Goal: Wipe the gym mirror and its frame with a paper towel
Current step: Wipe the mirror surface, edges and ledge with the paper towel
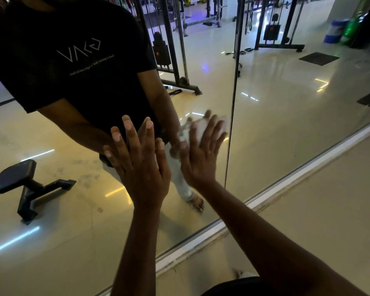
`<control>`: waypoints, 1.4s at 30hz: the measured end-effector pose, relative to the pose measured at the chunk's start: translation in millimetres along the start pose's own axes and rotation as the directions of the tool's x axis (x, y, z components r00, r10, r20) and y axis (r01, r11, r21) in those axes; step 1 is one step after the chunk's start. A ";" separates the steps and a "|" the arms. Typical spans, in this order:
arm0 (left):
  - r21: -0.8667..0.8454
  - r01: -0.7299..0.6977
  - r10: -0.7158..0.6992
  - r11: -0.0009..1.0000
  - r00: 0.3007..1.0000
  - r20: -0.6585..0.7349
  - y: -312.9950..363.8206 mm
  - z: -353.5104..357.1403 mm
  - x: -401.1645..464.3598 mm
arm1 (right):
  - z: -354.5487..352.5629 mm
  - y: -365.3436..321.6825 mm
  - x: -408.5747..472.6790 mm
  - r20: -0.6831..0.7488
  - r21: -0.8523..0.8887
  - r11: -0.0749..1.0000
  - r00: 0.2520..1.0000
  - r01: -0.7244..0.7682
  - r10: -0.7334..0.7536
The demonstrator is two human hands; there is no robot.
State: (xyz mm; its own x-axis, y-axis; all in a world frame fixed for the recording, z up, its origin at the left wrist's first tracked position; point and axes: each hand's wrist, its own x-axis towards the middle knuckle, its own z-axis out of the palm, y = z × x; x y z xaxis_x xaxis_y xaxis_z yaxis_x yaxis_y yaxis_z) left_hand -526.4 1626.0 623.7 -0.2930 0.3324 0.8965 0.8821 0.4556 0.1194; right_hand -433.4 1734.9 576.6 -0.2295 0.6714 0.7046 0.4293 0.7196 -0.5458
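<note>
Two bare hands flat up against the gym mirror (286, 129), low down near the bottom frame (297, 174). Left hand (140, 165) spread wide, fingers straight, palm pressed on the glass, holding nothing. Right hand (202, 154) just beside it, also fingers out straight, pressing a white paper towel (198, 130) against the glass right next to the dark vertical seam (233, 103) between two panels. Towel pretty blurry, so hard to say if folded or bunched, probably crumpled a bit. Thin ring on one right finger.

Writing: only readable stuff is on the reflected black t-shirt (73, 60), big angular white logo, mirrored, looks like four letters, maybe "VAKG"-ish backwards, honestly can't tell. Two smaller lines of text under it, too small and flipped to read.

Also reflected: a black padded bench piece (24, 184) on the shiny cream floor at left, cable machines (171, 50) further back, a dark floor mat (318, 58) top right, a blue bin (334, 30) near the corner.
</note>
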 end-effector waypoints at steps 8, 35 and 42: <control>0.022 -0.017 0.018 1.000 0.999 -0.028 -14.3 -3.1 -1.4 | -16.1 22.6 18.4 -0.113 0.017 0.980 0.973 -0.199 0.200; -0.024 0.038 -0.037 0.999 0.999 0.020 -59.2 -38.7 6.7 | 12.8 -89.6 18.9 -0.110 0.044 0.994 0.990 0.097 -0.091; -0.007 0.027 -0.027 1.000 0.999 0.022 -81.7 -51.9 19.6 | 6.9 -70.9 10.7 -0.124 -0.045 0.992 0.985 0.114 -0.119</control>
State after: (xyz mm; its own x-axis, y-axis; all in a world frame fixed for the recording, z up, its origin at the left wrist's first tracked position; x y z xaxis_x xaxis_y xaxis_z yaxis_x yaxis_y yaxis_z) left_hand -585.1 1552.4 653.7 -0.3251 0.3381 0.8832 0.8764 0.4587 0.1470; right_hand -472.3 1692.2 619.7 -0.1684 0.5540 0.8153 0.4391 0.7827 -0.4412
